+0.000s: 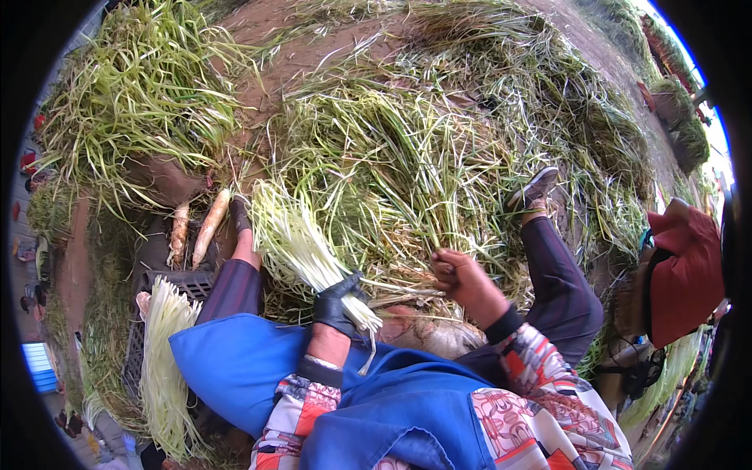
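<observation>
My left hand (337,305), in a black glove, is wrapped round the lower part of a bundle of pale yellow-green chives (301,247). The bundle slants up and left, with its cut white ends poking out below the glove. Bare and closed, my right hand (468,282) is right of the bundle, above my lap. A few green leaf stalks (432,227) run up from its fingertips into the big heap of loose green leaves (384,157) between my legs.
A blue apron (258,368) covers my lap. Left of it, another pale bundle (166,360) lies over a black plastic crate (192,283). Beyond are two long pale, brown-streaked pieces (210,229) and a tall green leaf pile (145,102). Red cloth (683,274) is at the right.
</observation>
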A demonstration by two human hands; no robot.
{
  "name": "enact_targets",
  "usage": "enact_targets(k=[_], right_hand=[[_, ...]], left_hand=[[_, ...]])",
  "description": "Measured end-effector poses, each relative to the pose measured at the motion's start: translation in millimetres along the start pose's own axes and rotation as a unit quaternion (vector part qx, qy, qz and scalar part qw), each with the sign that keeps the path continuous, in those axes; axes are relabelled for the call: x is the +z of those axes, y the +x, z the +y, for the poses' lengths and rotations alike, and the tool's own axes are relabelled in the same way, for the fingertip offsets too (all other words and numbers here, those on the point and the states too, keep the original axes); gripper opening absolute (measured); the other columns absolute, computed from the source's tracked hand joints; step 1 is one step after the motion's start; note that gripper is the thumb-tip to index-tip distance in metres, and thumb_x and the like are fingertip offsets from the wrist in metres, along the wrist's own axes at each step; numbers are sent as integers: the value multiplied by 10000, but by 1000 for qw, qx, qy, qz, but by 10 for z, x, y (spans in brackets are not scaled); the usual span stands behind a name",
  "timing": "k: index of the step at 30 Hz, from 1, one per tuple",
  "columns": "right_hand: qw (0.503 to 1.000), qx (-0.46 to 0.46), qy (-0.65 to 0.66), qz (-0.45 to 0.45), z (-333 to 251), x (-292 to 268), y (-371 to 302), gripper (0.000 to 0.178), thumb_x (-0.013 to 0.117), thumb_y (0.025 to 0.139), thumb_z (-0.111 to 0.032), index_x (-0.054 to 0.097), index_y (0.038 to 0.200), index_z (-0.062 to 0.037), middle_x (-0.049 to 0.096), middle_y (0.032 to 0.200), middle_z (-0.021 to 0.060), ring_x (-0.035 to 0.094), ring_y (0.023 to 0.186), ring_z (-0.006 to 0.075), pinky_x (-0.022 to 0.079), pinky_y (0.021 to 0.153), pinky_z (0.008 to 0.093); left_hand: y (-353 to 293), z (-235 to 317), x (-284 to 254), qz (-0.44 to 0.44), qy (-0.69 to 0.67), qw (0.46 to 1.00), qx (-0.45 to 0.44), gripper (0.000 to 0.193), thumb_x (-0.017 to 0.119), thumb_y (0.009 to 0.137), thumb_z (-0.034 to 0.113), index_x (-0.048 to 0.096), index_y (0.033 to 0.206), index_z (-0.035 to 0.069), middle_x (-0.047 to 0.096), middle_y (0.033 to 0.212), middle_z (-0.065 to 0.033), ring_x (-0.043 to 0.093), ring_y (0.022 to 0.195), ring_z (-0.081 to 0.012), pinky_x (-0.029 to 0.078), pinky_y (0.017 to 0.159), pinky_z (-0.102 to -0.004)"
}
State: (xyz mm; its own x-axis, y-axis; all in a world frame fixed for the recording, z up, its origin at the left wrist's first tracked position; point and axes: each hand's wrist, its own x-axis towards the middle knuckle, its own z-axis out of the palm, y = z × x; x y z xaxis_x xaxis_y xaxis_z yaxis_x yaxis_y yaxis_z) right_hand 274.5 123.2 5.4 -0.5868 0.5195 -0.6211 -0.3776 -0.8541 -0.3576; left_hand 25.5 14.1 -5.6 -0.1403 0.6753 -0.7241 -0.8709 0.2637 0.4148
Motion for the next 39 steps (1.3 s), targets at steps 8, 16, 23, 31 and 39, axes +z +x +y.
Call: enact_targets(k=[8, 16, 23, 31, 39], right_hand=[[349, -48, -846, 399, -1090, -976, -603, 310, 589, 828, -166, 570, 1117, -57, 613, 1013, 179, 599, 990, 331, 457, 847, 452], [831, -96, -547, 22, 146, 462, 319, 455, 676, 870, -352, 649, 1149, 6, 683, 1016, 151, 635, 875, 209, 517, 789, 341], [926, -62, -369, 45, 338, 782, 534, 325, 689, 849, -252, 681, 1066, -10, 661, 782, 42, 561, 626, 96, 447, 554, 255], [867, -16, -496, 34, 382, 826, 491, 308, 699, 856, -214, 666, 1061, 13, 642, 775, 22, 504, 585, 77, 402, 518, 230], [927, -334, -144, 88, -1104, 886, 24, 145, 667, 876, -164, 629, 926, -33, 661, 825, 72, 516, 610, 102, 425, 536, 243]], left_hand=[[-110, 334, 74, 9, -1, 995, 104, 209, 746, 780, 42, 628, 945, -9, 565, 689, -33, 540, 561, -121, 453, 519, -238], [-133, 64, 132, -14, 186, 979, 84, 194, 737, 746, 23, 659, 919, -19, 634, 734, -57, 590, 574, -149, 472, 517, -262], [-114, 41, 90, 5, 200, 974, 105, 196, 729, 740, -13, 635, 909, 18, 615, 735, -42, 586, 584, -144, 466, 514, -262], [-132, -58, 159, 4, 165, 983, 76, 201, 713, 735, -25, 637, 920, -13, 619, 711, -69, 605, 564, -185, 490, 501, -291], [126, -28, -208, 86, 259, 958, 83, 208, 734, 672, -84, 662, 866, -60, 651, 703, -111, 612, 530, -202, 501, 470, -310]])
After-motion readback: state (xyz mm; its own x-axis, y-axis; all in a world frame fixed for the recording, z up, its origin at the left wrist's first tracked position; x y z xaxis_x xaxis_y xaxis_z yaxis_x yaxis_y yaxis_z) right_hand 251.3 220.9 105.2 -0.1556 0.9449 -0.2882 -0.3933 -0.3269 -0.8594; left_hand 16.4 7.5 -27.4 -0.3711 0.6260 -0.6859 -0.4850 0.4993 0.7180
